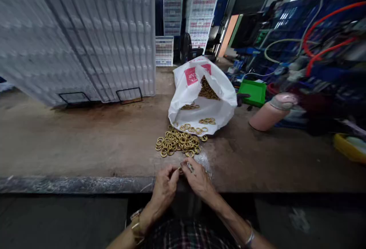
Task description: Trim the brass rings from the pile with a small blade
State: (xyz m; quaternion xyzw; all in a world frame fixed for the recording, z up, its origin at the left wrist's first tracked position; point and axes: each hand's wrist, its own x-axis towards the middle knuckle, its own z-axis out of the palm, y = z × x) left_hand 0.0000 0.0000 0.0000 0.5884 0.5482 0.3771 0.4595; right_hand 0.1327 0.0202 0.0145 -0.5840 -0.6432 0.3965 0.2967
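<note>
A brass-coloured ring (180, 170) sits between my two hands at the table's front edge. My left hand (164, 186) is closed, pinching the ring between thumb and fingers. My right hand (199, 180) is closed too, its fingertips against the ring's other side. A small silvery metal piece (191, 168) shows among the right fingers; its kind is unclear. Just beyond lies a loose pile of brass rings (180, 142). Behind that, a white sack (183, 89) with red print lies on its side, mouth towards me, with more rings inside.
Tall stacked translucent ribbed trays (114, 43) stand at the left on the brown table (100, 142). On the right are a pink bottle (268, 113), a green tray (253, 92) and a yellow container (349, 148). Orange hoses (311, 31) hang above. White crates (200, 20) stand behind.
</note>
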